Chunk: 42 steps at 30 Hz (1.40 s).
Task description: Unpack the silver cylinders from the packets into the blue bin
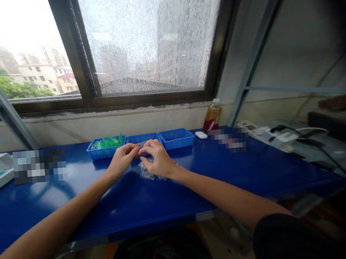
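My left hand (123,159) is closed in a pinch, its fingertips meeting those of my right hand (159,158) above the blue table (130,200). Between the fingertips shows a small piece of clear plastic (143,144), too small to make out well. The fingers of my right hand are curled, with thumb and forefinger near the same piece. Crumpled clear plastic bags (147,172) lie on the table beneath my right hand, partly hidden by it. Just behind my hands is the middle blue tray (133,139).
A blue tray (104,153) with green and clear plastic stands behind on the left, another blue tray (178,141) on the right. Further right are a white case (201,135) and a bottle (213,115). Power strips and chargers lie at both sides; a window is behind.
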{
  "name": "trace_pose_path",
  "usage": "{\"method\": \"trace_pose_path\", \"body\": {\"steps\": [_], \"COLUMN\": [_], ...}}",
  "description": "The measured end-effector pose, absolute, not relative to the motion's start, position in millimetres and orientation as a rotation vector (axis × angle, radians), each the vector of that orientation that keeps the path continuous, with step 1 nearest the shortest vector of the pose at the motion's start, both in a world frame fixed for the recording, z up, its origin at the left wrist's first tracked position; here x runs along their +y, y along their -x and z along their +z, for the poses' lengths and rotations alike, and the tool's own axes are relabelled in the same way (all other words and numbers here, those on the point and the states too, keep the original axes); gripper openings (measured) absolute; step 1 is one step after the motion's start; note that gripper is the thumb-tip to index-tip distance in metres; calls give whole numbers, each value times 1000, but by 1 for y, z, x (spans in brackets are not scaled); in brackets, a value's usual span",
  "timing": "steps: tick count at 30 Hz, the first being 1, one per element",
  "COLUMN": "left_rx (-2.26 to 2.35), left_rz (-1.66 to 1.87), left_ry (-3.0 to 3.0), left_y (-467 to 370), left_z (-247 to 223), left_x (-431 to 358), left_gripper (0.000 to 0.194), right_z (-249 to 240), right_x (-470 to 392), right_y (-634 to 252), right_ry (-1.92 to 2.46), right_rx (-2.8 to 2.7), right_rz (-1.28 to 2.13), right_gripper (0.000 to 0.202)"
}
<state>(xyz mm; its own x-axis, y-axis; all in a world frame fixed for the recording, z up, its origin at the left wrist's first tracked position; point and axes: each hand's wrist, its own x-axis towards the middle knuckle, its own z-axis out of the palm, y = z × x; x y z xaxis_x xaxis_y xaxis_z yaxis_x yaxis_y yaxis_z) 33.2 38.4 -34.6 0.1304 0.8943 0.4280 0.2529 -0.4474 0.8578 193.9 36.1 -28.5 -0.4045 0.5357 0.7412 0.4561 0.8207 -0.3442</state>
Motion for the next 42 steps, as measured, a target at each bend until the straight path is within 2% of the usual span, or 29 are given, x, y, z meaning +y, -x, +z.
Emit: {"method": "trace_pose_path", "body": {"steps": [1, 5, 8, 10, 12, 15, 17, 22, 27, 34, 38, 40, 42], "left_rx": [1166, 1268, 1181, 1168, 1189, 1185, 1152, 998, 989, 1136, 1295, 1322, 1320], "left_rz": [1387, 1430, 1356, 1315, 1260, 1062, 914, 712, 645, 708, 766, 776, 780], "left_ry": [-1917, -2496, -2725, -2761, -2741, -2731, -2761, -2881, -2971, -2916, -2776, -2736, -2721], "left_y": [-33, -33, -35, -37, -37, -37, -37, -39, -37, -37, -33, -30, -28], "left_z": [-34, -33, -34, -36, -39, -43, -45, -45, -43, -41, -40, -41, -42], "left_x": [38, 34, 31, 31, 32, 33, 33, 31, 34, 34, 37, 39, 40], "left_gripper": [26, 15, 13, 18, 22, 18, 19, 28, 19, 17, 16, 17, 18], "right_z": [-28, -27, -26, -20, -12, 0, 4, -1, -6, -5, 0, 0, -1], "right_x": [37, 45, 53, 59, 67, 85, 98, 103, 70, 54, 46, 40, 35], "right_y": [-193, -190, -193, -202, -217, -248, -268, -274, -239, -231, -233, -229, -225], "right_ry": [778, 957, 1048, 1083, 1106, 1149, 1266, 1419, 1192, 980, 901, 888, 864], "right_rx": [-2008, -1770, -1693, -1744, -1783, -1734, -1704, -1837, -2293, -2760, -2908, -2945, -2947], "right_rz": [237, 903, 1055, 872, 497, -6, -147, -159, -18, 264, 130, 0, -117], "right_gripper": [8, 37, 31, 24, 23, 24, 24, 30, 29, 25, 44, 36, 18]}}
